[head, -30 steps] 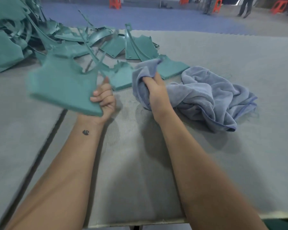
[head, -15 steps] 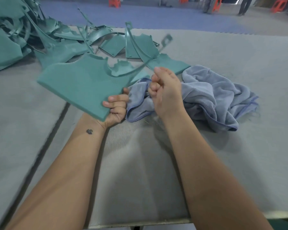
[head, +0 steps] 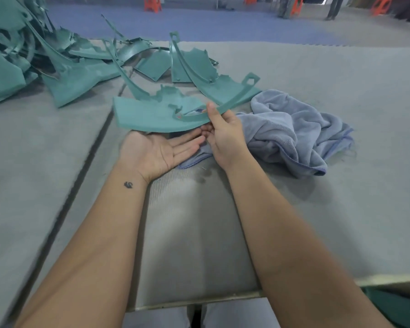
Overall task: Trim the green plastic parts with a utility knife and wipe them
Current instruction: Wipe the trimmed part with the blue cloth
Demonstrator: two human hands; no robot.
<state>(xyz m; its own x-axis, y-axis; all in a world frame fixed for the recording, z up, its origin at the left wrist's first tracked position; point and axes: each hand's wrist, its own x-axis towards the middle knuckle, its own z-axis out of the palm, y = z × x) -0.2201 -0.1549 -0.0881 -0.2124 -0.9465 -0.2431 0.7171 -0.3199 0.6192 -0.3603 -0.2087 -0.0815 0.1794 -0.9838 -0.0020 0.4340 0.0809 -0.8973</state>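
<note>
Fingers of my right hand (head: pixel 225 131) pinch the thin strip of the green part (head: pixel 152 114), which hangs just above the table (head: pixel 341 209) beside the blue cloth (head: pixel 294 129); my left hand (head: pixel 156 150) lies flat, palm up, beneath it. I reckon that narrow strip could bend or slip, dropping the part

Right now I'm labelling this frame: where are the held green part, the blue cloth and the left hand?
held green part (head: pixel 147 114), head view, on its flat panel.
blue cloth (head: pixel 294 129), head view, on its bunched middle.
left hand (head: pixel 156 150), head view, on the open palm.
</note>
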